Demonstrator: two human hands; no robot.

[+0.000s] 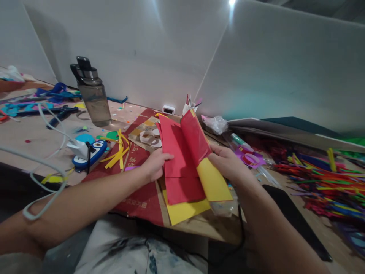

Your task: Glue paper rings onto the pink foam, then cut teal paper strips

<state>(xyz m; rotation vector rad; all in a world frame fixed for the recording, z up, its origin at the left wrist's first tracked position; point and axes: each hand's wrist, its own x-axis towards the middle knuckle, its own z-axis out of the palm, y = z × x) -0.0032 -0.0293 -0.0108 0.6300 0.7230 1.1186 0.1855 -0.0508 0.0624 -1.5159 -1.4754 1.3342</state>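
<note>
Red paper sheets (181,160) lie spread before me like an opened stack. My left hand (157,163) pinches their left edge, thumb on top. On the other side, my right hand (226,161) grips a lifted, curling part made of red paper over a yellow sheet (214,180); its fingers are partly hidden behind the paper. Another yellow sheet (186,211) pokes out beneath the red ones at the table's near edge. A clear plastic wrapper (225,207) shows below the lifted part. Rolls of tape (151,137) rest just beyond my left hand.
A water bottle (95,97) stands at the back left. Yellow paper strips (119,150), a white charger (77,148) with a looping cable and pliers (61,114) lie left. At right are a black phone-like slab (296,220) and a pile of coloured strips (322,186). A pen cup (189,107) stands behind.
</note>
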